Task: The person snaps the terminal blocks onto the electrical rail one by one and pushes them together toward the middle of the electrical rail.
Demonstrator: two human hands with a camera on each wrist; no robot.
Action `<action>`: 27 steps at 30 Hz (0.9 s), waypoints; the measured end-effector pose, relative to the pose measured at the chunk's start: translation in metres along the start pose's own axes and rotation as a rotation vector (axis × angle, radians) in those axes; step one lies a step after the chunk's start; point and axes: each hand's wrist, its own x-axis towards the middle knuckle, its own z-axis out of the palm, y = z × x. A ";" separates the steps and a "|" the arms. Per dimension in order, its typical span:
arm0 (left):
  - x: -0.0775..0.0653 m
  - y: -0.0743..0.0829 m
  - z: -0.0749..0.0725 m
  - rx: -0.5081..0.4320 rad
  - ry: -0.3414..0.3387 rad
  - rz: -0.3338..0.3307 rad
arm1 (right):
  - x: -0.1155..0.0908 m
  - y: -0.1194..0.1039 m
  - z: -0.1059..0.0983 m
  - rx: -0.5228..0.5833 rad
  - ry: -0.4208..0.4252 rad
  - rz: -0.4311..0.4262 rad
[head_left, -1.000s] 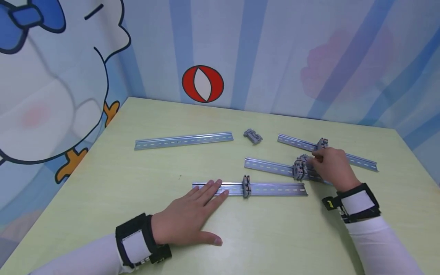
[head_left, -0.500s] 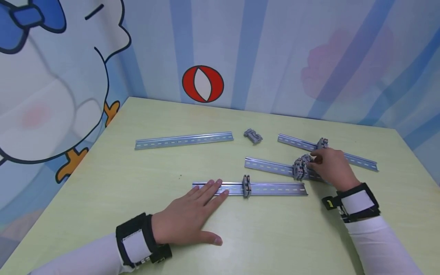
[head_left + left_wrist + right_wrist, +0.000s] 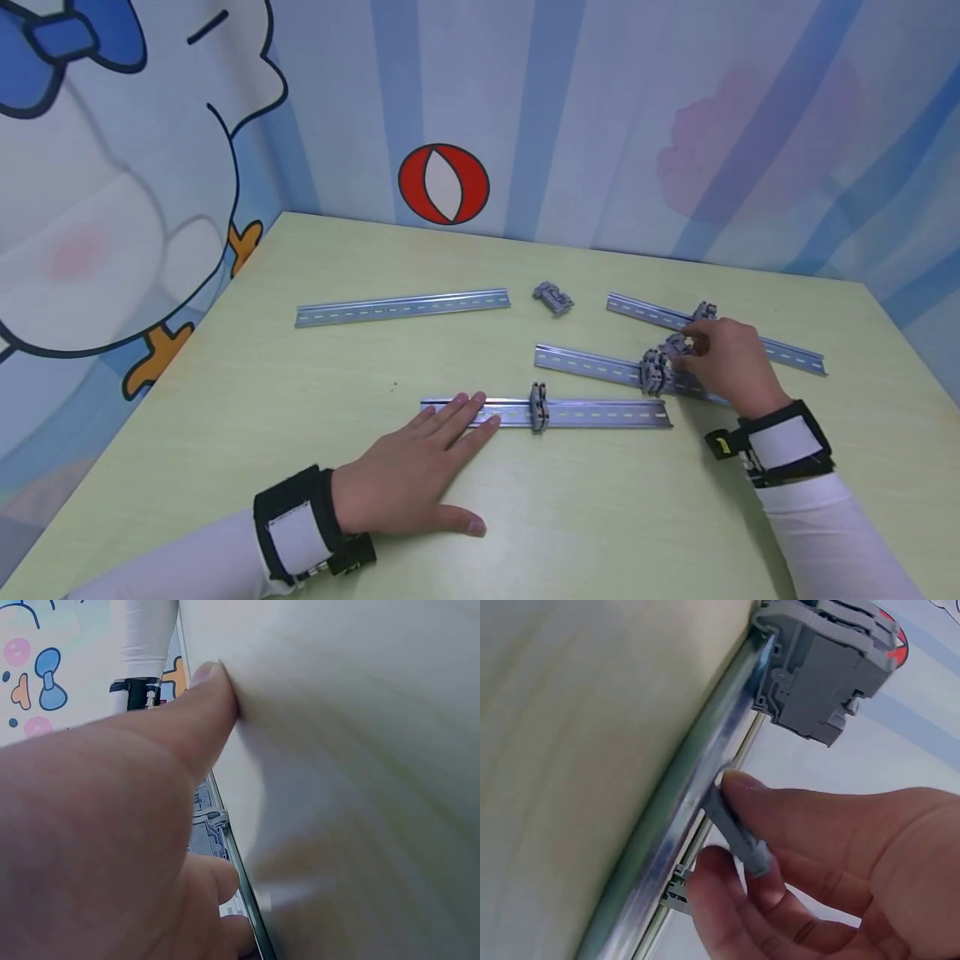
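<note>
My left hand (image 3: 416,479) lies flat with fingers spread, its fingertips resting on the left part of the front slotted metal DIN rail (image 3: 607,412). One grey terminal block (image 3: 538,407) stands upright on that rail, to the right of the fingers. Thumb and fingers of my right hand (image 3: 731,362) pinch another grey terminal block (image 3: 736,834) at the middle rail (image 3: 585,362). In the right wrist view the pinched block is tilted at the rail's edge; whether it is seated is unclear. Just left of it, several grey blocks (image 3: 654,372) sit together on the middle rail.
A bare rail (image 3: 405,307) lies at the back left of the table (image 3: 337,375). Beside it is a loose clump of grey blocks (image 3: 553,297). The back right rail (image 3: 795,355) carries a grey block (image 3: 704,312), partly behind my right hand.
The block in my right hand has tilted and shifted slightly right, away from the blocks on the middle rail. My left hand has stayed still.
</note>
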 end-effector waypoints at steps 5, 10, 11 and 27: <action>-0.001 0.001 -0.001 -0.009 0.004 -0.003 | 0.001 -0.001 -0.003 0.009 -0.012 -0.004; -0.001 0.001 -0.002 -0.009 0.005 -0.002 | 0.000 -0.001 -0.006 0.026 -0.031 -0.014; -0.001 0.001 -0.002 -0.008 0.005 -0.002 | -0.001 -0.001 -0.007 0.029 -0.036 -0.013; -0.001 0.000 0.000 -0.007 0.011 0.002 | -0.009 -0.010 -0.028 0.014 -0.017 -0.053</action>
